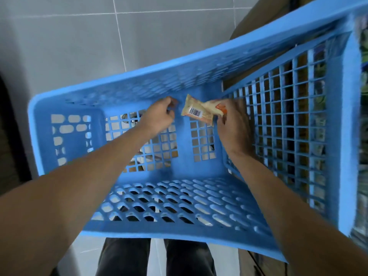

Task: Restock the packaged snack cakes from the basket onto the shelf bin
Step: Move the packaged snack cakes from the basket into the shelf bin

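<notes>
A large blue plastic basket with lattice walls fills the view below me. Both my arms reach down into it. My right hand pinches a packaged snack cake, a pale yellow and orange wrapper with a barcode facing up, lifted above the basket floor. My left hand is just left of the packet, fingers curled near the far wall, and a bit of orange shows at its fingertips; whether it holds something I cannot tell. No other packets show on the basket floor.
Grey tiled floor lies beyond the basket. A shelf with green and mixed packaged goods runs along the right edge. Brown cardboard sits at upper right. My legs in dark trousers stand under the basket's near rim.
</notes>
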